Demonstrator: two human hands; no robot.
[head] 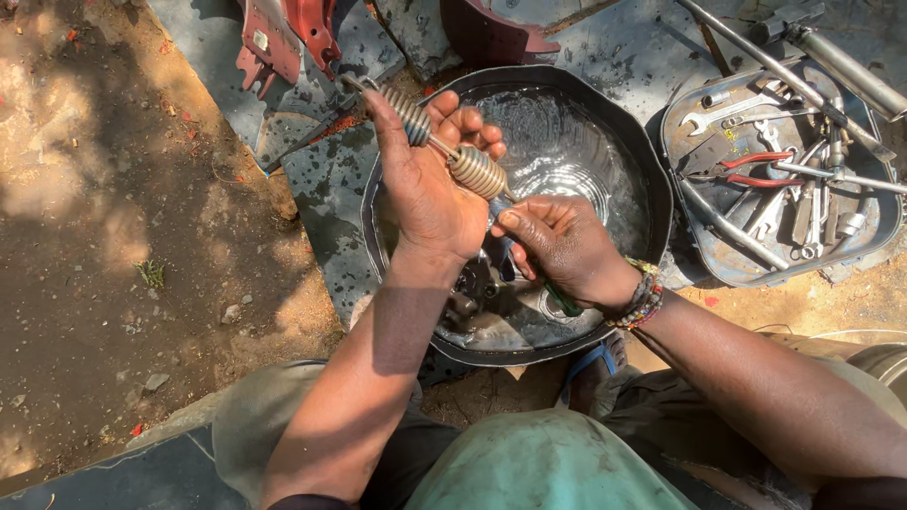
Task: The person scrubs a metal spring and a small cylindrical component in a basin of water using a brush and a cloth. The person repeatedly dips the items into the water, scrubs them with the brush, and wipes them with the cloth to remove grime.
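Cleaning looks underway: left hand (pixel 430 194) fingers clamp the coiled spring (pixel 453 146) over the basin (pixel 652 170), right hand (pixel 557 246) fingers clamped on a brush (pixel 565 302), grime remaining.

Bare dirt ground (pixel 104 236) under dark flat sheets (pixel 326 189), a liquid-filled basin (pixel 652 161) (black) and a tool tray (pixel 879 227).

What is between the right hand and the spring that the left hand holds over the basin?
Only a tool: the right hand grips a green-handled brush whose head meets the double coil spring in the left hand. Nothing else visible separates them above the basin.
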